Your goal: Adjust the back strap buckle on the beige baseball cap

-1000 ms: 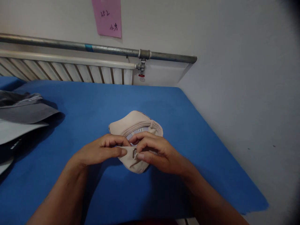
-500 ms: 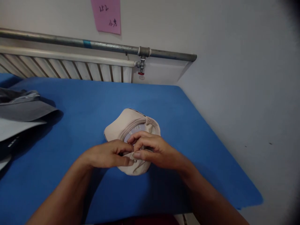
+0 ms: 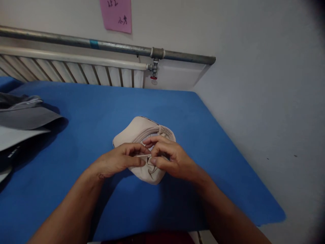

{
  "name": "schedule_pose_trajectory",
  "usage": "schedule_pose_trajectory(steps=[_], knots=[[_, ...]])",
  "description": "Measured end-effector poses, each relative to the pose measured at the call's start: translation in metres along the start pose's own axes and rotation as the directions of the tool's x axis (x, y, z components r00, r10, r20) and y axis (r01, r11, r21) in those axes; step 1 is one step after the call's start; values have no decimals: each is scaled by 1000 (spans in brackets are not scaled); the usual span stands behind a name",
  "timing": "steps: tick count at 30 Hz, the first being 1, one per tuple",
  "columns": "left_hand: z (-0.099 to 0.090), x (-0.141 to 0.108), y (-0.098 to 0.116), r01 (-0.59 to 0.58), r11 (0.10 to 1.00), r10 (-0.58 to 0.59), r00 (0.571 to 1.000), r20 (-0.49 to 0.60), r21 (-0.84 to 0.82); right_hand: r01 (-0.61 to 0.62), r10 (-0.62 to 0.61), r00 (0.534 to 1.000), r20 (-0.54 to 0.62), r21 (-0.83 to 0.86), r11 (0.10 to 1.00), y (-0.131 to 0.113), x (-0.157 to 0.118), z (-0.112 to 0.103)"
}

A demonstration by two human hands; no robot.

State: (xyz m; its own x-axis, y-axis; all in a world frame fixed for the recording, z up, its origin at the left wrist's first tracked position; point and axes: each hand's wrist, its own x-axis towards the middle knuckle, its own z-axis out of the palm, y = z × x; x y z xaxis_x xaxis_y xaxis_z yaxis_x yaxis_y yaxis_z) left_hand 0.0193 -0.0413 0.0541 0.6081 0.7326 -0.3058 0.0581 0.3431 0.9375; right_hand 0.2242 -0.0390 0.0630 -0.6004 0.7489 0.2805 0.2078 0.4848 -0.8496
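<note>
A beige baseball cap (image 3: 135, 130) lies on the blue table (image 3: 106, 108), its brim pointing to the far left and its inside partly showing. My left hand (image 3: 119, 159) is closed on the cap's near edge, thumb outside and fingers reaching inside. On the right of the same edge, my right hand (image 3: 174, 157) pinches the cap's back strap between thumb and finger. A small metal buckle (image 3: 148, 159) shows between my two thumbs. My fingers hide much of the cap's inside.
At the left edge lie several other caps, among them a grey cap (image 3: 30, 115). Behind the table run a white radiator (image 3: 88, 73) and a metal pipe (image 3: 122, 48) with a red-handled valve (image 3: 153, 77). A pink paper (image 3: 116, 17) hangs on the wall.
Both hands have shifted slightly away from me along the cap's near edge. The metal buckle shows more clearly between the thumbs. The cap has barely moved.
</note>
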Motion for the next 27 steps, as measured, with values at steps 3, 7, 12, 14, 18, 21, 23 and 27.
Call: schedule_pose_trajectory(steps=[3, 7, 12, 14, 18, 21, 23, 27], knots=[[0, 0, -1, 23, 999, -25, 999, -41, -49, 18, -21, 998, -63, -58, 998, 0, 0, 1], [2, 0, -1, 4, 995, -14, 994, -106, -100, 44, -57, 994, -93, -140, 989, 0, -1, 3], [5, 1, 0, -57, 987, 34, 987, -158, -148, 64, -86, 990, -110, -194, 979, 1, -1, 5], [6, 1, 0, -76, 985, 49, 984, -172, -156, 78, -103, 988, -118, -205, 976, 2, -1, 6], [7, 2, -1, -124, 972, 84, 976, -203, -197, 87, -128, 981, -144, -259, 962, 5, -1, 8], [6, 2, -3, -133, 967, 83, 971, -223, -217, 73, -121, 979, -163, -270, 960, 6, 0, 9], [5, 2, -4, -135, 965, 83, 970, -228, -224, 66, -114, 978, -172, -260, 963, 6, 0, 10], [5, 3, -7, -149, 961, 91, 966, -243, -231, 26, -79, 976, -204, -250, 968, 5, 0, 12]])
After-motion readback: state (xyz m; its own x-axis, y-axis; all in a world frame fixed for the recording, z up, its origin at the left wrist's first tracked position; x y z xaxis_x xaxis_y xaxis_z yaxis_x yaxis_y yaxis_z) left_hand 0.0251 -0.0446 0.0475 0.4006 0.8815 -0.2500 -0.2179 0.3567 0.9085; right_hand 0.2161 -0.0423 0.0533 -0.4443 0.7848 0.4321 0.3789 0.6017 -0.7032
